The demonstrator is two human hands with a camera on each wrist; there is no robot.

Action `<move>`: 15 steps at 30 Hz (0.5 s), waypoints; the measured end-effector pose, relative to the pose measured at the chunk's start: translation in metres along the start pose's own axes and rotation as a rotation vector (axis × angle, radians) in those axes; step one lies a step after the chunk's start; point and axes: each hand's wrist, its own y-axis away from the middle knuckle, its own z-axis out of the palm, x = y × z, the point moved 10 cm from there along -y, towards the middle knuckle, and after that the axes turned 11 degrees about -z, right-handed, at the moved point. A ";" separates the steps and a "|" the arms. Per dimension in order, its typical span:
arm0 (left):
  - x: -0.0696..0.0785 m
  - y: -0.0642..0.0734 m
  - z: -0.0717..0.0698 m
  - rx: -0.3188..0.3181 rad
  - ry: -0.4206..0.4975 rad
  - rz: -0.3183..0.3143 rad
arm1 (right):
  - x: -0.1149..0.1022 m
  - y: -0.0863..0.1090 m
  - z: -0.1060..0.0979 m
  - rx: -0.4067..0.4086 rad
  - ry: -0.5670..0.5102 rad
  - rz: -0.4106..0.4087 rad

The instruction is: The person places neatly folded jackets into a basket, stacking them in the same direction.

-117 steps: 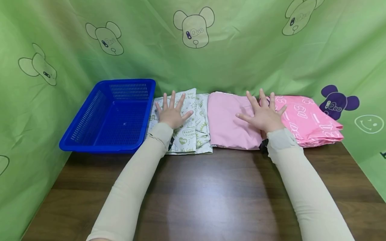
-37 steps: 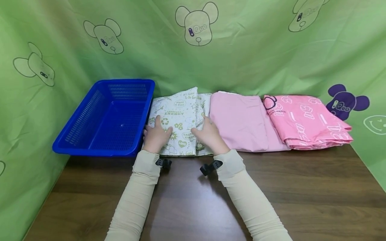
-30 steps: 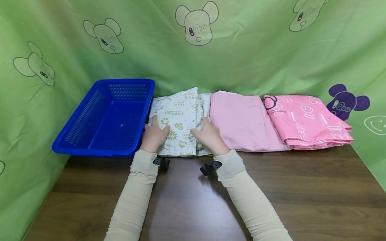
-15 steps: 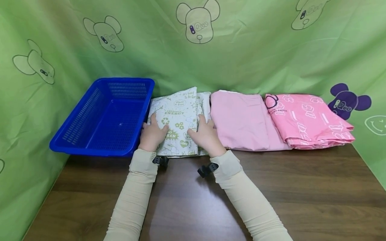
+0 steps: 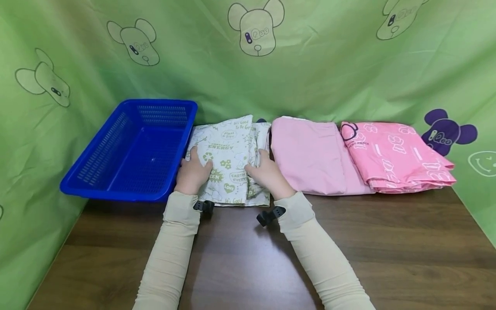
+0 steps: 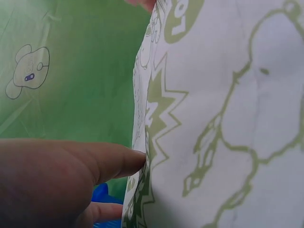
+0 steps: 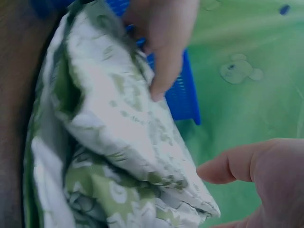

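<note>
A folded white cloth (image 5: 228,150) with green lettering and drawings lies between both hands in the head view. My left hand (image 5: 191,174) grips its left edge, thumb on top and fingers hidden below. At its right side my right hand (image 5: 269,174) holds the folded layers, the thumb pointing inward over them. In the left wrist view the left thumb (image 6: 114,159) presses against the printed surface. The right wrist view shows the cloth (image 7: 128,99) tilted, its loose folds open toward the camera, with the right thumb (image 7: 232,164) at its edge.
A blue plastic basket (image 5: 170,194) with slotted walls stands close on the left. To the right lie a folded plain pink cloth (image 5: 306,155) and a brighter pink patterned one (image 5: 395,155). A green printed curtain (image 5: 310,77) hangs behind the brown wooden table (image 5: 348,241).
From spread flat over the cloths, both hands came in to the white-green cloth's sides. In the last half second the cloth shifted slightly left and nearer, leaving a gap beside the plain pink cloth.
</note>
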 end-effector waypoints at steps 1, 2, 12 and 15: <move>0.000 0.000 -0.001 0.003 0.000 0.004 | -0.002 0.000 0.000 0.005 0.026 -0.011; 0.000 0.000 -0.001 0.005 0.000 0.008 | -0.004 0.001 0.000 0.010 0.054 -0.024; 0.000 -0.004 -0.002 0.017 -0.001 0.022 | -0.015 0.003 -0.002 0.064 0.079 -0.096; 0.001 -0.003 -0.004 0.029 0.004 0.019 | -0.012 0.001 -0.003 0.075 0.021 -0.065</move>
